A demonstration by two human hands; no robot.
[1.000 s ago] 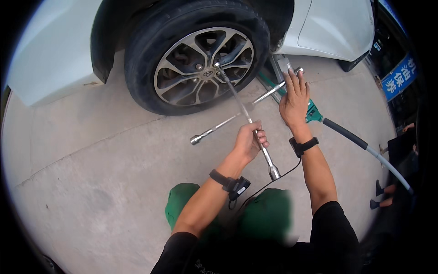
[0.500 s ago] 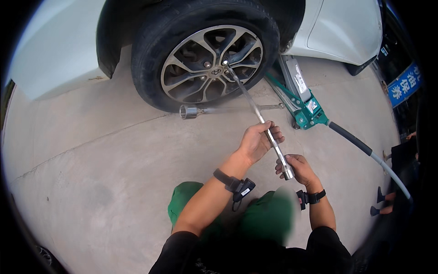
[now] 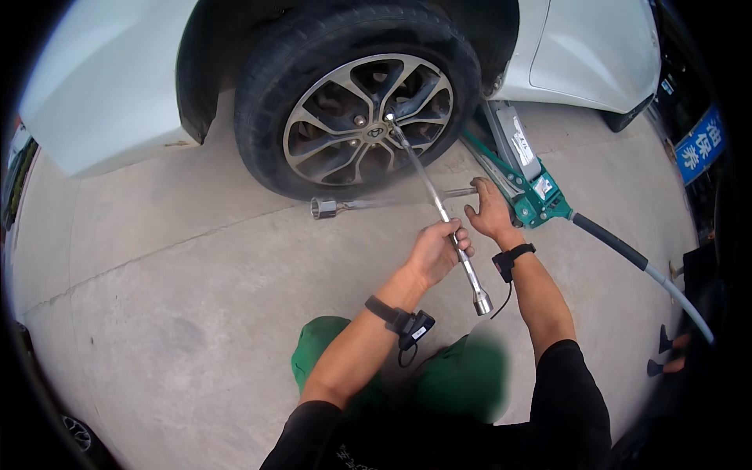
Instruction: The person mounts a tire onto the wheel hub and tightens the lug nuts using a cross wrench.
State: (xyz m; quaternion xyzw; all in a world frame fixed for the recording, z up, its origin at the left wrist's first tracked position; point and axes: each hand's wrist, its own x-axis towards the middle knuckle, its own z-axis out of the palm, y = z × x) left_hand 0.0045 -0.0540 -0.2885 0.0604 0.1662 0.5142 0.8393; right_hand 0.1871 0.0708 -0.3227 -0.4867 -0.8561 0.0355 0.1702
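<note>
A chrome four-way lug wrench [image 3: 428,182] stretches from the wheel toward me, its far socket on a lug nut [image 3: 390,117] beside the hub. Closed around its long shaft, short of the near socket, is my left hand [image 3: 440,249]. My right hand [image 3: 492,210] reaches to the right end of the crossbar, fingers stretched against it and thumb apart. On the crossbar's left end is a large socket [image 3: 323,207]; the bar between is blurred. The spoked alloy wheel [image 3: 345,149] is mounted in its black tire [image 3: 270,149].
A green floor jack [image 3: 540,188] stands right of the wheel, under the white car [image 3: 102,86]. Its long handle [image 3: 607,237] slants toward the right rim. A blue sign [image 3: 699,145] and another person's feet [image 3: 659,352] show at far right. Concrete floor [image 3: 172,298] spreads around me.
My right hand has left the wrench's near socket and moved forward to the crossbar's right end. My left hand stays on the shaft. The view has shifted slightly.
</note>
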